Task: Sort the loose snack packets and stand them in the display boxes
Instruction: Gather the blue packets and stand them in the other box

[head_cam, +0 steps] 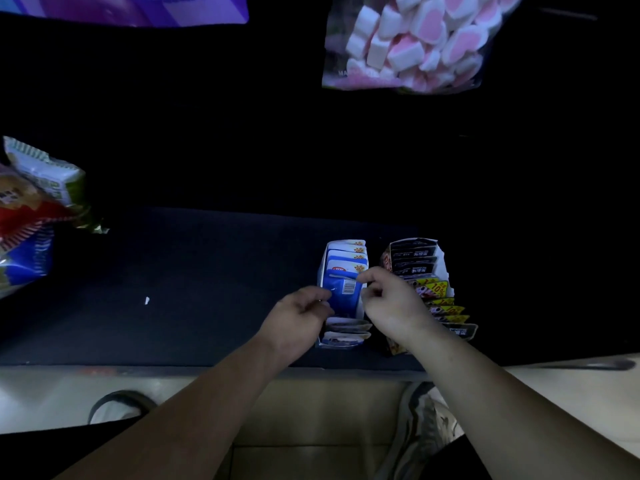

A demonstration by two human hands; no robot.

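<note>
Two display boxes stand side by side near the front edge of a dark table. The blue-and-white box (341,342) holds several blue packets standing in a row. To its right, the black box (441,263) holds black and yellow packets. One blue packet (341,294) with a barcode sits in the middle of the blue box. My left hand (298,315) pinches its left edge. My right hand (389,301) pinches its top right corner and covers part of the black box.
A bag of pink-and-white marshmallows (412,43) lies at the far right. A purple pack (138,8) is at the far left top. Several snack bags (38,209) are piled at the left edge. A white scrap (147,300) lies on the table. Shoes (420,431) show below.
</note>
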